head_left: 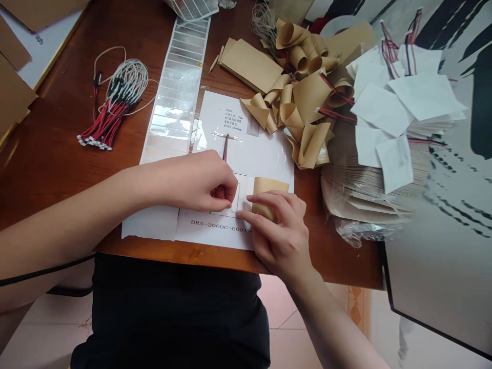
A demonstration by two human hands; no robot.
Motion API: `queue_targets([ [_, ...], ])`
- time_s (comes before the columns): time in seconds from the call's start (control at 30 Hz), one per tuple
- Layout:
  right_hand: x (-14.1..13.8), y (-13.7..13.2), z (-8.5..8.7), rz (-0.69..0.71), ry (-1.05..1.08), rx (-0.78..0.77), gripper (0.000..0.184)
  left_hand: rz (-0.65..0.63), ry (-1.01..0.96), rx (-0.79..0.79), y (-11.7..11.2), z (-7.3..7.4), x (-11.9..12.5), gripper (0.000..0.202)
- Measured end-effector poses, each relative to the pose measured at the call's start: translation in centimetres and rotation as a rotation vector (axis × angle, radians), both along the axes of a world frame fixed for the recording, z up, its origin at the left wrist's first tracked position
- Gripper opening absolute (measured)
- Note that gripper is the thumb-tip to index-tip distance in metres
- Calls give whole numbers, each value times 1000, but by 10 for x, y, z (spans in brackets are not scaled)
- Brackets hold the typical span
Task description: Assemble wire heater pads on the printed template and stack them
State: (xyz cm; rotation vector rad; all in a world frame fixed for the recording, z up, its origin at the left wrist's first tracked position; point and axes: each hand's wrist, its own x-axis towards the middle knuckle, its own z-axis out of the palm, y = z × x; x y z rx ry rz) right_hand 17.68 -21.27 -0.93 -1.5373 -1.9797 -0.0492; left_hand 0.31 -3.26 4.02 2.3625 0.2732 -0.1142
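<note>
Red-and-black wire bundle [115, 110]: lies far left on the wooden table [49, 169], well away from your hands.

Left hand [192, 182]: fingertips press at the left edge of the white pad [242, 197]; you can't tell whether they pinch it.

Risk: a sideways slip of either hand could skew the pad, and a snag could tug its lead.

Direction: the pad sits low on the printed white sheet [215, 230], between your hands, its long axis apparently left to right, its red-and-black lead [225, 148] pointing away from you.

Right hand [279, 230]: fingers curl over the tan paper sheet [269, 185], close to your left hand, not touching it; the grip is hidden.

Curled tan strips [303, 97]: heap just beyond the sheet, toward the right.
</note>
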Motion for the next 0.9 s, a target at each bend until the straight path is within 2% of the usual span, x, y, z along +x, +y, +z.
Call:
queue_targets([
  [0.9, -1, 1, 2, 13, -14, 4, 28, 10, 10, -1, 1, -2, -1, 13],
])
